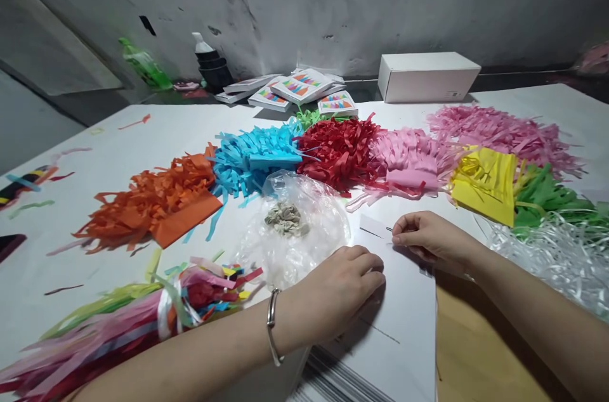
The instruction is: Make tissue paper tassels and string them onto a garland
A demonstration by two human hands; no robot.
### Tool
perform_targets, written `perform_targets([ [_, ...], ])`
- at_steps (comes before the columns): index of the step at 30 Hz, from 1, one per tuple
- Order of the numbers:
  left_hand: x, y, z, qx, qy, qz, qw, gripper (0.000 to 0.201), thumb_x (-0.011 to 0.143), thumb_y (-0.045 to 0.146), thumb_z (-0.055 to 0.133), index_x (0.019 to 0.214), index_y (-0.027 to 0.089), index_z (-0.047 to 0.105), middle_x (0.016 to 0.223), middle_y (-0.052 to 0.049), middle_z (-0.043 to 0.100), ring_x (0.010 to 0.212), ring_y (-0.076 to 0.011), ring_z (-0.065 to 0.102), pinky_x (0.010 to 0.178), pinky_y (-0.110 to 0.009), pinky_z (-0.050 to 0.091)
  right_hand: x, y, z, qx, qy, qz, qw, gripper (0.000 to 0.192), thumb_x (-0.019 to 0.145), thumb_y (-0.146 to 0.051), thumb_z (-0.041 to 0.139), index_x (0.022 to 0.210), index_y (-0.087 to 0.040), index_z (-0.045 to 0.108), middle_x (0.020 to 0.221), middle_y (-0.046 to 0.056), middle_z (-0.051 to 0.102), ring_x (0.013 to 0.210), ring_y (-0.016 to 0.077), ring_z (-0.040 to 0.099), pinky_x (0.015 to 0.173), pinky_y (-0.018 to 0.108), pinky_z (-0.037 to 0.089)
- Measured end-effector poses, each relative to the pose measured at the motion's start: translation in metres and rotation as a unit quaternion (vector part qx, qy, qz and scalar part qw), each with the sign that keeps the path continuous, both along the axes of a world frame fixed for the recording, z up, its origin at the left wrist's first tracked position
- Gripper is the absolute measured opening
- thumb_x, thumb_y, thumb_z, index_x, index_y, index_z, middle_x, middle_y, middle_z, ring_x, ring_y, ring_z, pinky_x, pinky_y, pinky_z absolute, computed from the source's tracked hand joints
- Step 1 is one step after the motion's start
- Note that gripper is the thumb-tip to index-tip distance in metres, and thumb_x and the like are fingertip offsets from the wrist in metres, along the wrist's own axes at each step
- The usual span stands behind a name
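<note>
My right hand (423,237) pinches a thin dark pin-like piece (389,229) between thumb and forefinger, just above a white sheet (404,307). Beside its tip lies a small white paper strip (373,226). To its left, my left hand (340,288) is palm down over the sheet, fingers bent and close together. Its thumb and fingertips are hidden, so whatever it may hold cannot be made out. A thin dark line (380,329), perhaps a wire, runs below those fingers. Crumpled clear plastic (314,250) with a greyish clump (286,219) on it sits beyond my left hand.
Fringed paper bundles curve across the table: orange (152,199), blue (259,151), red (335,151), pink (409,161), yellow (485,180). A mixed tassel bundle (162,313) lies left, white shreds (561,256) right. Behind stand printed boxes (299,88) and a white box (428,78).
</note>
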State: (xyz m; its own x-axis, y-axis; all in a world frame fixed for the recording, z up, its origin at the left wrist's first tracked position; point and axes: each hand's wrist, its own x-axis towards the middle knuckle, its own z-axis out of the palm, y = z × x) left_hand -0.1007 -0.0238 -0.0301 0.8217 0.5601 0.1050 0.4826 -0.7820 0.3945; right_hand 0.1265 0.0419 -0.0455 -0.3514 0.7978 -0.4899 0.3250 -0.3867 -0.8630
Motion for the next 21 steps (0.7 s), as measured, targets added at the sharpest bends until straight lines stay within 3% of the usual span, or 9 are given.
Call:
perform_targets([
  [4, 0.002, 0.001, -0.001, 0.011, 0.002, 0.005, 1.000, 0.015, 0.099, 0.017, 0.050, 0.106, 0.017, 0.063, 0.110, -0.010, 0.067, 0.104, -0.0230, 0.059, 0.090, -0.035, 0.048, -0.005, -0.001, -0.001, 0.036, -0.042, 0.005, 0.998, 0.022, 0.067, -0.037, 0.072, 0.072, -0.020, 0.059, 0.043, -0.009, 0.044, 0.036, 0.0053, 0.030, 0.037, 0.021, 0.017],
  [10, 0.003, 0.001, -0.002, 0.014, 0.032, 0.005, 0.999, 0.014, 0.098, 0.016, 0.050, 0.106, 0.017, 0.062, 0.110, -0.010, 0.066, 0.102, -0.0232, 0.058, 0.088, -0.035, 0.048, -0.010, -0.004, -0.003, 0.148, -0.155, 0.021, 0.977, 0.010, 0.071, -0.030, 0.065, 0.073, -0.020, 0.063, 0.049, -0.006, 0.053, 0.043, 0.0100, 0.044, 0.044, 0.024, 0.030],
  [17, 0.001, -0.002, -0.006, 0.024, 0.036, 0.001, 0.999, 0.014, 0.097, 0.014, 0.051, 0.106, 0.018, 0.062, 0.107, -0.009, 0.066, 0.100, -0.0231, 0.057, 0.087, -0.034, 0.046, -0.014, -0.009, -0.008, 0.269, -0.259, 0.058, 0.926, 0.006, 0.079, -0.020, 0.061, 0.074, -0.022, 0.063, 0.076, -0.001, 0.068, 0.073, 0.0170, 0.061, 0.067, 0.028, 0.043],
  [19, 0.001, -0.002, -0.006, 0.025, 0.037, 0.000, 0.999, 0.014, 0.096, 0.015, 0.052, 0.106, 0.018, 0.061, 0.107, -0.009, 0.066, 0.100, -0.0230, 0.057, 0.087, -0.034, 0.046, -0.014, -0.012, -0.010, 0.299, -0.291, 0.062, 0.907, 0.005, 0.082, -0.018, 0.060, 0.081, -0.021, 0.064, 0.081, 0.001, 0.067, 0.077, 0.0191, 0.061, 0.071, 0.030, 0.043],
  [21, 0.001, -0.002, -0.007, 0.025, 0.035, -0.003, 0.999, 0.014, 0.096, 0.016, 0.054, 0.107, 0.019, 0.061, 0.107, -0.009, 0.066, 0.100, -0.0230, 0.057, 0.087, -0.034, 0.046, -0.012, -0.014, -0.012, 0.331, -0.329, 0.054, 0.883, 0.021, 0.083, -0.019, 0.062, 0.105, -0.021, 0.064, 0.094, 0.004, 0.066, 0.087, 0.0236, 0.061, 0.077, 0.035, 0.043],
])
